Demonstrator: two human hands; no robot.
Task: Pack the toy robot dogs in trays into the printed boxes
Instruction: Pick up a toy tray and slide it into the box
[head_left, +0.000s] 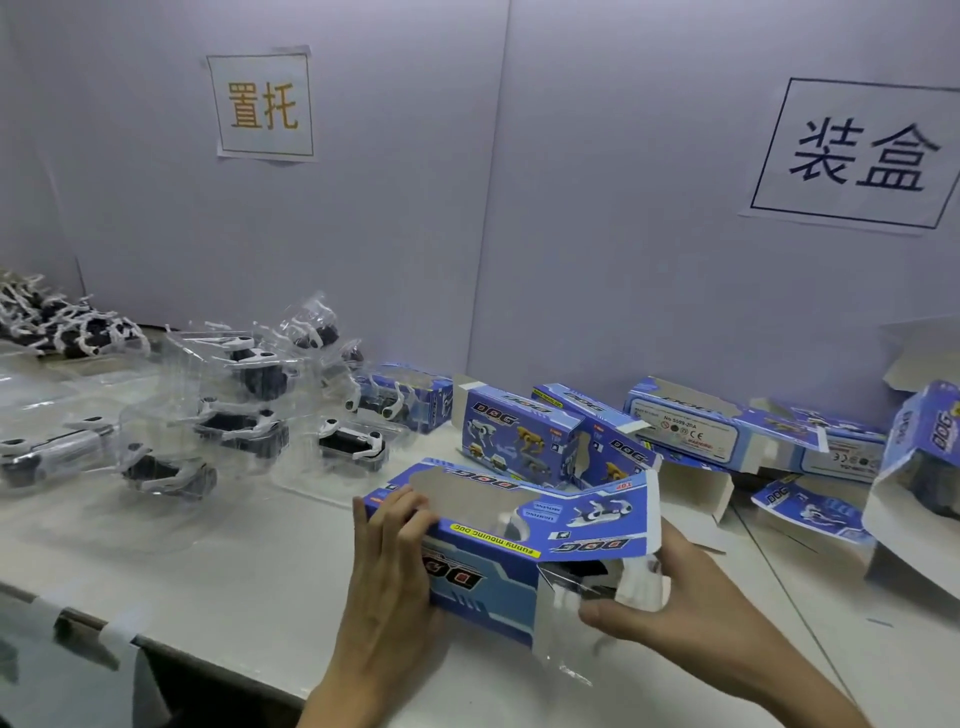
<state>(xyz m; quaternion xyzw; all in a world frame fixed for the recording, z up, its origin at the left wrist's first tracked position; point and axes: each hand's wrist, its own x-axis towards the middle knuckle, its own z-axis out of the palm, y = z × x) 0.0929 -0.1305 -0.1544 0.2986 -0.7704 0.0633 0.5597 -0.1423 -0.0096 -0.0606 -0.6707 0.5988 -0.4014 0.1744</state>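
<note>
- Clear trays (244, 415) holding black-and-white dogs are lying heaped on the left of the worktop (234, 566). Loose dogs (62, 327) are piling up at the far left, cut off by the edge.
- Spare boxes (519, 441) are crowding the worktop just behind the hands and along the right, several with flaps hanging open.
- The left hand (389, 566) is gripping the left end of the box (493, 577), fingers curling over its top edge. The box is lying on its side near the front edge.
- The right hand (680, 608) is pinching the tray (566, 608), which is sticking out of the box's open right end.
- The dog (641, 579) inside is showing only in part; box and glare are hiding the rest.
- The box is showing "DOG" and "FUNNY MOVING DOG", upside down.
- Wall signs are reading "置托" (265, 104) and "装盒" (857, 156).
</note>
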